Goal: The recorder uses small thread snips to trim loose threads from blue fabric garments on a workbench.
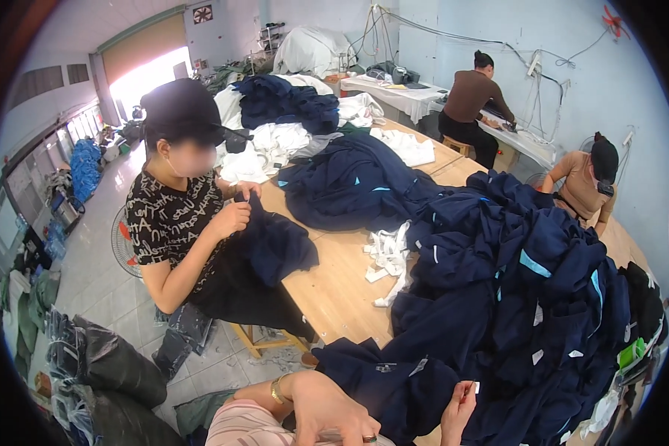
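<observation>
Where two hands (327, 407) (459, 410) work, one garment (390, 380) lies.

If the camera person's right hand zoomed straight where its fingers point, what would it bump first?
The right hand would probably meet the big pile of navy cloth first, though depth is unclear.

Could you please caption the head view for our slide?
Left hand and right hand at a navy garment, beside a navy clothing heap on a wooden table.
</observation>
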`<state>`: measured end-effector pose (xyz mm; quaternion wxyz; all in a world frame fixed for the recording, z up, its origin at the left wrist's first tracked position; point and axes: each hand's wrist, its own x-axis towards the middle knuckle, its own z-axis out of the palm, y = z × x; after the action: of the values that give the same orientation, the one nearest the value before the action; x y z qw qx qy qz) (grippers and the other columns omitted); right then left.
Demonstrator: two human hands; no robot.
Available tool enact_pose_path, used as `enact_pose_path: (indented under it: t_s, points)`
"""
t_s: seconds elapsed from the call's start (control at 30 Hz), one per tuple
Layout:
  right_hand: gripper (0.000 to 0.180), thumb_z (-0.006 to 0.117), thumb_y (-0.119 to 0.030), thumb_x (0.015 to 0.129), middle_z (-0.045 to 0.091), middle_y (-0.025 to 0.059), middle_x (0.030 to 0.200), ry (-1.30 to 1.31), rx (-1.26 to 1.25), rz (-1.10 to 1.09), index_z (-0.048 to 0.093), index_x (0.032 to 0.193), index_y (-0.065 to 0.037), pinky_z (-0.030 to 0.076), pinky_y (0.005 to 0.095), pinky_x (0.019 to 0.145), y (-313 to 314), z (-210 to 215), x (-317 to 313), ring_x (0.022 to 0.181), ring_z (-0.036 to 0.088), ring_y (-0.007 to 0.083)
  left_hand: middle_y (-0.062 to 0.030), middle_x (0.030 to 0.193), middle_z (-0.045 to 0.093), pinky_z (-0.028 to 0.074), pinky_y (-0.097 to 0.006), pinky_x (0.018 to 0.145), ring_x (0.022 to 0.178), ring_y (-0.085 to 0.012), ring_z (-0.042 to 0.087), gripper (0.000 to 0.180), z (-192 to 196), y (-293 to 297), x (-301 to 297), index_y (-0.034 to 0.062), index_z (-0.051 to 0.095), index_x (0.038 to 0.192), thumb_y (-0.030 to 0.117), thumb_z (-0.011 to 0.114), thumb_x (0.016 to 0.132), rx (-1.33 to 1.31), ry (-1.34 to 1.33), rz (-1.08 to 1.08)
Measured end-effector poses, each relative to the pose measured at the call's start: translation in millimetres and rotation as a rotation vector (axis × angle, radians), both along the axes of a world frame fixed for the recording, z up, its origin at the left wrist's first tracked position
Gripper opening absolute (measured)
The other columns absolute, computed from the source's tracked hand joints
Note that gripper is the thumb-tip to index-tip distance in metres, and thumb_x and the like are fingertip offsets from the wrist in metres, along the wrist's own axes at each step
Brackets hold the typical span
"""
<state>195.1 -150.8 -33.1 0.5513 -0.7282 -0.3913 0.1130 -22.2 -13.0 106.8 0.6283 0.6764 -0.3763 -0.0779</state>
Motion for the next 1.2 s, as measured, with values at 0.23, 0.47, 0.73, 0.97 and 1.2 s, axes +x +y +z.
enact_pose_path:
  t_s: [0.23, 0.47, 0.73, 0.97, 1.2]
  points:
    - [0.024, 0.047, -0.022, 0.098, 0.046, 0.0050, 0.073, 0.089, -0.087, 0.049, 0.049, 0.087, -0.001, 0.035, 0.0239, 0.061, -5.9, 5.1, 3.2, 0.066, 0.043, 0.0129, -0.0118, 0.080, 0.059, 0.038, -0.041, 0.076, 0.080, -0.0307, 0.050, 0.048, -3.6, -6.3, 12.9, 0.0092, 0.073, 0.090, 0.046, 0.083, 0.060, 0.002, 0.017, -0.029]
    - [0.023, 0.046, -0.021, 0.098, 0.045, 0.0049, 0.073, 0.108, -0.065, 0.047, 0.049, 0.087, -0.002, 0.035, 0.0240, 0.062, -5.0, 5.8, 1.9, 0.067, 0.041, 0.0130, -0.0113, 0.088, 0.063, 0.038, -0.038, 0.077, 0.085, -0.0307, 0.052, 0.051, -2.4, -2.8, 11.1, 0.0087, 0.073, 0.091, 0.047, 0.083, 0.059, 0.035, 0.086, -0.023]
    - [0.025, 0.051, -0.020, 0.095, 0.047, 0.0067, 0.062, 0.017, 0.048, 0.018, 0.047, 0.082, 0.001, 0.033, 0.0263, 0.052, -1.5, -2.9, -2.0, 0.057, 0.042, 0.0116, -0.0104, 0.092, 0.063, 0.034, -0.039, 0.080, 0.086, -0.0290, 0.053, 0.045, -4.0, -6.6, 8.3, 0.0110, 0.072, 0.089, 0.047, 0.082, 0.063, 0.083, 0.051, -0.046]
    - [0.026, 0.050, -0.022, 0.097, 0.047, 0.0038, 0.066, 0.123, -0.044, 0.040, 0.049, 0.083, 0.000, 0.032, 0.0243, 0.054, -13.5, -1.8, 1.6, 0.062, 0.040, 0.0086, -0.0091, 0.087, 0.062, 0.033, -0.037, 0.070, 0.077, -0.0273, 0.050, 0.048, -17.2, -16.3, 12.1, 0.0134, 0.072, 0.087, 0.054, 0.078, 0.062, 0.002, -0.123, -0.031]
    - [0.019, 0.054, -0.017, 0.093, 0.047, 0.0108, 0.058, 0.092, -0.017, 0.053, 0.053, 0.085, 0.000, 0.038, 0.0293, 0.050, -7.1, -2.3, 1.2, 0.050, 0.045, 0.0178, -0.0021, 0.073, 0.058, 0.035, -0.033, 0.065, 0.068, -0.0210, 0.049, 0.054, -18.7, -16.3, 11.3, 0.0153, 0.073, 0.089, 0.062, 0.071, 0.062, -0.034, -0.208, 0.090]
